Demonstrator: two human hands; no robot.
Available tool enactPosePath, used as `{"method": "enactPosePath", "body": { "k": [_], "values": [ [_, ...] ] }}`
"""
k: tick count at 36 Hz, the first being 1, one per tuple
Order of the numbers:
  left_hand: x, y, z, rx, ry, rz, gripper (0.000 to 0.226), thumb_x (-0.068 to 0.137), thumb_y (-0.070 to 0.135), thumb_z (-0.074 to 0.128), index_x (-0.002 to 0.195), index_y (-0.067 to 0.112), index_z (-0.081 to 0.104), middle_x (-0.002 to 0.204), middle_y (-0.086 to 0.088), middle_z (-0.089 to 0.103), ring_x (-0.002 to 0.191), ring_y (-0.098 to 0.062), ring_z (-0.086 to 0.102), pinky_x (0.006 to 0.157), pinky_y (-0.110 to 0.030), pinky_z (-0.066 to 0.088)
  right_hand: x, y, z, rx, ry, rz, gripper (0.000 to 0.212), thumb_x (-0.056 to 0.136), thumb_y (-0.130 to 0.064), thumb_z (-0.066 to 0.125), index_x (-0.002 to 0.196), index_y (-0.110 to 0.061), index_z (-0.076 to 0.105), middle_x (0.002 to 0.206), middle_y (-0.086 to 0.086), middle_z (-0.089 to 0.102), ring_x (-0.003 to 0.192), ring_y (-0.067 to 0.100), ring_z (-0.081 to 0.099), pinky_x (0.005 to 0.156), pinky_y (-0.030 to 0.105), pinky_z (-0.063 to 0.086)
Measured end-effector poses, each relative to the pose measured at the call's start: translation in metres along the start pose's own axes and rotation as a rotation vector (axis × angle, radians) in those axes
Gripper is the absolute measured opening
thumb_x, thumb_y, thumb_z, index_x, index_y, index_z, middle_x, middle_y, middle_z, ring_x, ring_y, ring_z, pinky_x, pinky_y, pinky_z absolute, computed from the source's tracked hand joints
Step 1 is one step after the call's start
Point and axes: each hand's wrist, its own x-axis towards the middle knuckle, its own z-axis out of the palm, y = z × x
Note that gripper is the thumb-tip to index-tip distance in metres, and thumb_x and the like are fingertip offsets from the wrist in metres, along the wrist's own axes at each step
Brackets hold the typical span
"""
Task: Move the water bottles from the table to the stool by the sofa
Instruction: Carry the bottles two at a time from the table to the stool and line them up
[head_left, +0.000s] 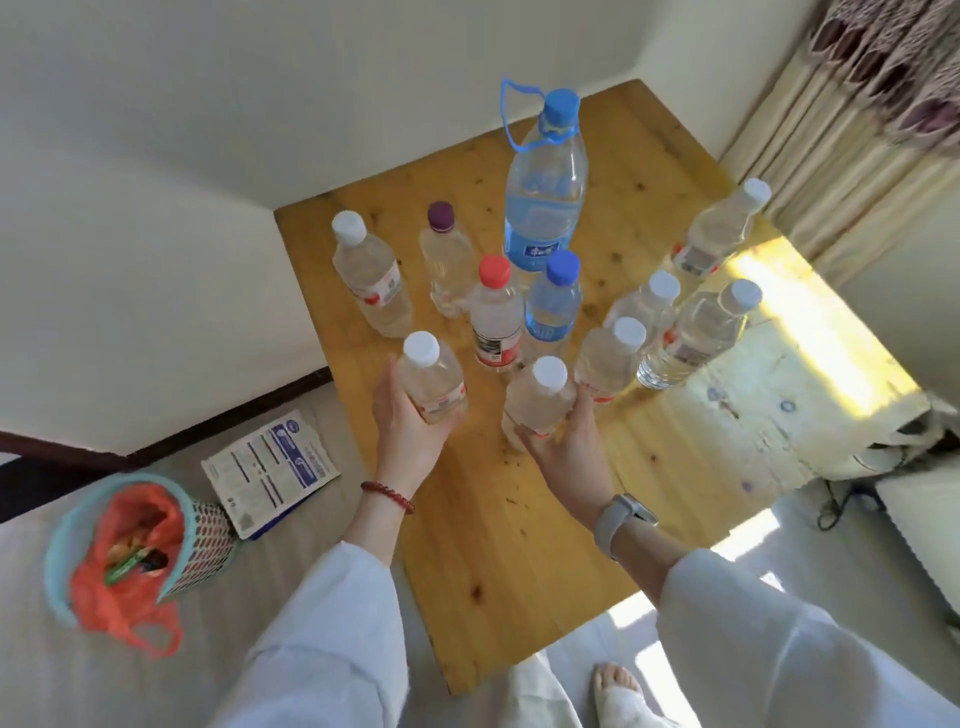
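Observation:
Several clear water bottles stand on a wooden table (493, 519). My left hand (410, 431) grips a small white-capped bottle (431, 379) at the table's near left. My right hand (566, 447) grips another white-capped bottle (537, 405) beside it. Behind them stand a red-capped bottle (496, 317), a blue-capped bottle (553, 306), a purple-capped bottle (447, 260) and a large blue-handled jug (545, 192). More white-capped bottles stand at the left (371, 280) and right (696, 332). No stool or sofa is in view.
A mesh bin with an orange bag (140, 545) sits on the floor at the left, next to a printed booklet (270, 470). Walls close in behind the table. A curtain (857, 104) hangs at the right. Cables (841, 499) lie by the table's right side.

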Motion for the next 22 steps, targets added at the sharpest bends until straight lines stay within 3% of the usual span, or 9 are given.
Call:
{"method": "enactPosePath", "body": {
  "k": [2,4,7,10,12,15,18,22],
  "values": [
    [0.010,-0.003,0.002,-0.044,0.019,0.015,0.089,0.066,0.034,0.079,0.137,0.018,0.028,0.136,-0.006,0.038,0.128,-0.021,0.035,0.105,-0.044,0.038,-0.001,0.001,-0.001,0.014,-0.009,-0.015,0.079,0.077,-0.028,0.070,0.138,-0.011,0.023,0.137,0.001,0.041,0.124,0.013,0.040,0.102,0.030,0.038],
    [0.012,-0.003,0.003,-0.064,0.036,0.026,0.079,0.066,0.032,0.079,0.130,0.014,0.035,0.126,0.000,0.044,0.116,-0.015,0.043,0.096,-0.031,0.044,-0.001,0.001,-0.004,0.028,-0.034,-0.040,0.076,0.078,-0.020,0.069,0.137,-0.009,0.022,0.126,-0.007,0.039,0.114,0.004,0.036,0.093,0.011,0.030],
    [0.007,-0.001,0.002,-0.039,0.055,0.089,0.073,0.066,0.025,0.080,0.126,0.012,0.039,0.115,0.007,0.045,0.104,-0.006,0.043,0.077,-0.012,0.039,-0.002,0.001,-0.010,0.048,-0.081,-0.044,0.074,0.080,-0.019,0.068,0.137,-0.011,0.021,0.120,-0.012,0.034,0.109,-0.001,0.034,0.085,0.004,0.027],
    [-0.006,0.001,0.001,0.009,0.064,0.155,0.070,0.063,0.023,0.082,0.120,0.010,0.044,0.111,0.008,0.046,0.101,-0.005,0.044,0.077,-0.013,0.037,-0.011,0.006,-0.017,0.071,-0.099,-0.020,0.067,0.080,-0.024,0.067,0.131,-0.016,0.026,0.121,-0.010,0.040,0.109,0.005,0.041,0.084,0.008,0.032],
    [-0.017,0.003,0.003,-0.001,0.042,0.192,0.063,0.063,0.023,0.082,0.114,0.016,0.046,0.107,0.012,0.048,0.099,-0.005,0.045,0.077,-0.010,0.035,-0.021,0.013,-0.025,0.100,-0.093,0.014,0.064,0.078,-0.031,0.068,0.127,-0.020,0.029,0.121,-0.005,0.046,0.112,0.011,0.047,0.088,0.018,0.039],
    [-0.038,0.005,0.012,-0.042,-0.043,0.216,0.060,0.063,0.027,0.081,0.110,0.028,0.044,0.104,0.019,0.050,0.098,-0.006,0.050,0.081,-0.017,0.042,-0.045,0.026,-0.045,0.156,-0.046,0.076,0.066,0.069,-0.047,0.066,0.121,-0.023,0.033,0.117,-0.005,0.049,0.113,0.016,0.052,0.092,0.036,0.047],
    [-0.065,0.015,0.030,-0.103,-0.129,0.204,0.060,0.060,0.050,0.076,0.109,0.034,0.045,0.104,0.011,0.055,0.098,-0.011,0.056,0.080,-0.026,0.048,-0.072,0.044,-0.075,0.205,0.034,0.118,0.060,0.065,-0.051,0.063,0.112,-0.026,0.036,0.116,0.000,0.053,0.108,0.019,0.056,0.090,0.043,0.050],
    [-0.109,0.040,0.071,-0.171,-0.268,0.228,0.054,0.057,0.074,0.062,0.100,0.047,0.043,0.099,0.015,0.057,0.088,0.001,0.058,0.071,-0.014,0.048,-0.110,0.075,-0.128,0.238,0.177,0.148,0.044,0.067,-0.045,0.066,0.101,-0.042,0.037,0.107,0.000,0.055,0.099,0.022,0.060,0.084,0.044,0.053]
  ]
}}
